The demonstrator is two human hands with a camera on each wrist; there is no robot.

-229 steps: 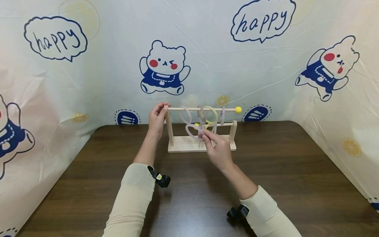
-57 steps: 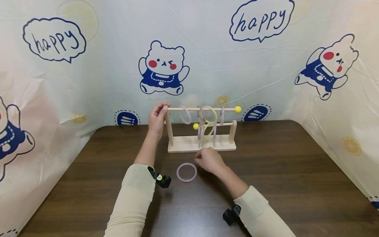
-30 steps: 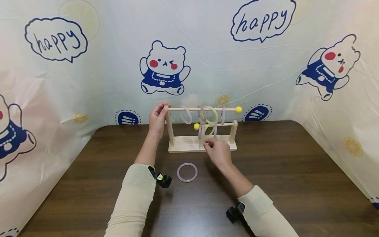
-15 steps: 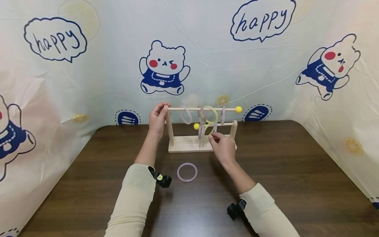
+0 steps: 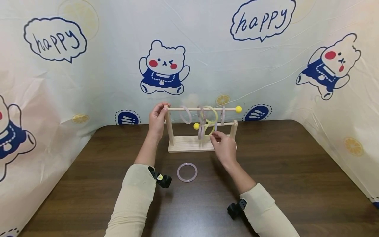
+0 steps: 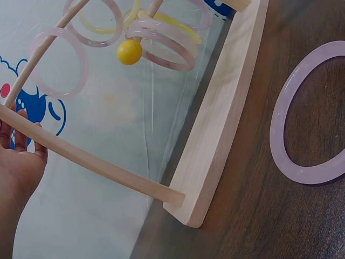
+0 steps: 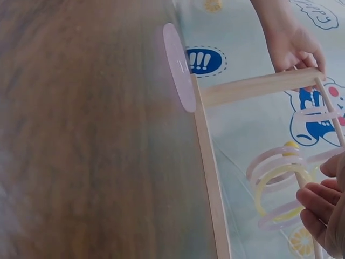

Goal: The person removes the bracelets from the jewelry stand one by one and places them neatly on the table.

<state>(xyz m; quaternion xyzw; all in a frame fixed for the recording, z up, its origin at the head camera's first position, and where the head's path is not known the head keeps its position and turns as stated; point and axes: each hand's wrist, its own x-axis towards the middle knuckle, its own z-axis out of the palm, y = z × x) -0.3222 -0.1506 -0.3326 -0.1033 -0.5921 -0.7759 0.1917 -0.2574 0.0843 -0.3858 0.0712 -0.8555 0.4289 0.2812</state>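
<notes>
My left hand (image 5: 156, 122) holds the top of the left post (image 5: 170, 130) of a wooden bangle stand. My right hand (image 5: 224, 147) is at the lower rod, its fingertips close to a yellow bangle (image 7: 259, 198) and a lavender bangle (image 5: 215, 127). In the right wrist view, its thumb and loosely curled fingers stand apart, with no bangle visibly between them. Further left on that rod hang purple bangles (image 5: 200, 133). The upper rod carries a pale bangle (image 5: 189, 118), a yellow bangle (image 5: 217, 115) and others. One purple bangle (image 5: 187, 180) lies flat on the table.
The stand's flat base (image 5: 189, 145) rests on the dark wooden table (image 5: 103, 184). Yellow balls cap the rods: the upper ball (image 5: 238, 109) at right, the lower ball (image 5: 196, 126) at left. A printed cloth (image 5: 207, 75) hangs behind and at the sides.
A purple bangle held by my right hand earlier now lies on the table. That hand has since risen rightward to the lower rod's bangles. My left hand stays on the post.
</notes>
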